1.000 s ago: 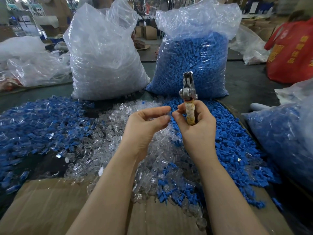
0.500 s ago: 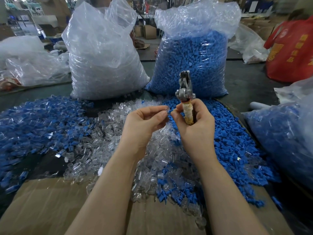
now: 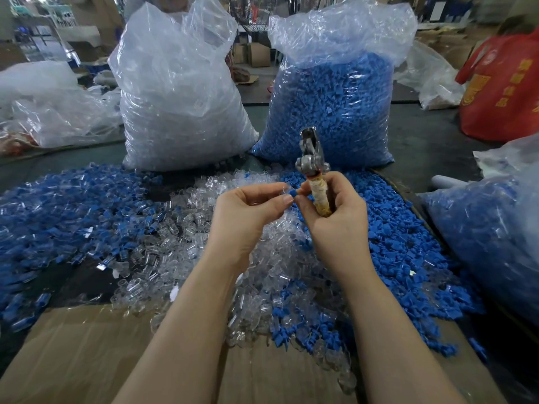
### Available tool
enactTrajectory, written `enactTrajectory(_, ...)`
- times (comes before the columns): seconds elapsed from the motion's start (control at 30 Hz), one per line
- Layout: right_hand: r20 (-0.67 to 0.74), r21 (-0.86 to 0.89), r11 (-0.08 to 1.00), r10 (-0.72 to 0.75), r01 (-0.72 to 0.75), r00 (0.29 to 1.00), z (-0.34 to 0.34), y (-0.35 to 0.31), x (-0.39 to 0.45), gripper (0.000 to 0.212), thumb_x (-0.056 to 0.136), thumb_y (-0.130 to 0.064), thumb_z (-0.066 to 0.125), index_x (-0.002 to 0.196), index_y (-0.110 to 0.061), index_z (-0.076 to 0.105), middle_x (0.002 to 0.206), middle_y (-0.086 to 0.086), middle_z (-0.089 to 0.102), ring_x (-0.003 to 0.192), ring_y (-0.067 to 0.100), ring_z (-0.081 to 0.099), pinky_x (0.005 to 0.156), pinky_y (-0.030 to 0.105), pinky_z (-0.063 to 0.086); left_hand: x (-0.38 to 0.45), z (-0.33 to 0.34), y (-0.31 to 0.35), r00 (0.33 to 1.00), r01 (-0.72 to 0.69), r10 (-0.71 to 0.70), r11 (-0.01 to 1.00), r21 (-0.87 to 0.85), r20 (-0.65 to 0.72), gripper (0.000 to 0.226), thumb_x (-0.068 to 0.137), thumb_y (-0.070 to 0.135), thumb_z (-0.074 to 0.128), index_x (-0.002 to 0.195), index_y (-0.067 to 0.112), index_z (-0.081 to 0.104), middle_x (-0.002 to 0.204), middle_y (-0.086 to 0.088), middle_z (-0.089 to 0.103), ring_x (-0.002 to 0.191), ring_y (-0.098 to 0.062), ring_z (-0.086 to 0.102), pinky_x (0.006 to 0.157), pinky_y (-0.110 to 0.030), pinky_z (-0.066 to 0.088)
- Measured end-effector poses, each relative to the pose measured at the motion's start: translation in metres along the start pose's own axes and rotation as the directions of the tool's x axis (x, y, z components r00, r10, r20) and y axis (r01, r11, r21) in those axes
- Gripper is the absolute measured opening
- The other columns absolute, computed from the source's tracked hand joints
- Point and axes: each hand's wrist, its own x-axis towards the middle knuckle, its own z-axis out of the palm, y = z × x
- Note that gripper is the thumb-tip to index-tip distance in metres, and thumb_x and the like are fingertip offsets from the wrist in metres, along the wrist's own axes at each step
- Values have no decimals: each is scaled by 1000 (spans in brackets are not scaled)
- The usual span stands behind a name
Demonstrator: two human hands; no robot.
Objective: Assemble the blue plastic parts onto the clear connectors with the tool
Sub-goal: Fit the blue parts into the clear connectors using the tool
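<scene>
My right hand (image 3: 335,220) grips the tool (image 3: 313,170), a metal plier-like head on a wrapped tan handle, pointing up. Between the fingertips of both hands sits a small blue plastic part (image 3: 293,193); my left hand (image 3: 248,211) pinches something at that spot, and whether a clear connector is in it I cannot tell. Below the hands lies a heap of clear connectors (image 3: 189,228). Loose blue parts (image 3: 408,258) are piled to the right. Mixed blue-and-clear pieces (image 3: 58,214) spread out on the left.
Two tall plastic sacks stand behind the heaps: one of clear connectors (image 3: 180,91), one of blue parts (image 3: 332,106). Another bag of blue pieces (image 3: 490,234) lies at the right edge. Cardboard (image 3: 87,360) covers the near table. A red bag (image 3: 504,83) sits far right.
Both hands have stayed close together above the heap. The tool has tilted slightly left, and the small blue part now shows between the fingertips.
</scene>
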Motion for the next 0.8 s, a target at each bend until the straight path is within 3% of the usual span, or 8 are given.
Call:
enactTrajectory(0.33, 1, -50, 998, -33, 33, 999, 1, 0, -1, 17, 85, -13, 71, 85, -22, 57, 77, 5, 63, 70, 23, 60, 66, 38, 52, 0, -1, 1, 1000, -3, 3, 1000, 30, -9, 17, 79, 1, 76, 93, 11, 76, 91, -9, 77, 89, -20, 71, 92, -41, 57)
enactTrajectory(0.57, 34, -62, 998, -10, 12, 999, 2, -3, -1, 14, 86, -13, 71, 86, -21, 59, 75, 0, 63, 66, 15, 58, 60, 26, 50, 0, -2, -1, 1000, -10, 10, 1000, 24, -23, 17, 81, -1, 74, 87, 15, 75, 86, -5, 77, 87, -19, 72, 90, -37, 58)
enactTrajectory(0.8, 91, -41, 996, 79, -75, 993, -6, 0, 3, 10, 91, -15, 66, 87, -13, 58, 63, -5, 52, 54, 5, 42, 51, 16, 37, 3, -1, -4, 994, -72, 72, 997, -5, -84, 20, 83, 0, 73, 95, 16, 73, 92, -13, 75, 88, -24, 71, 85, -31, 58)
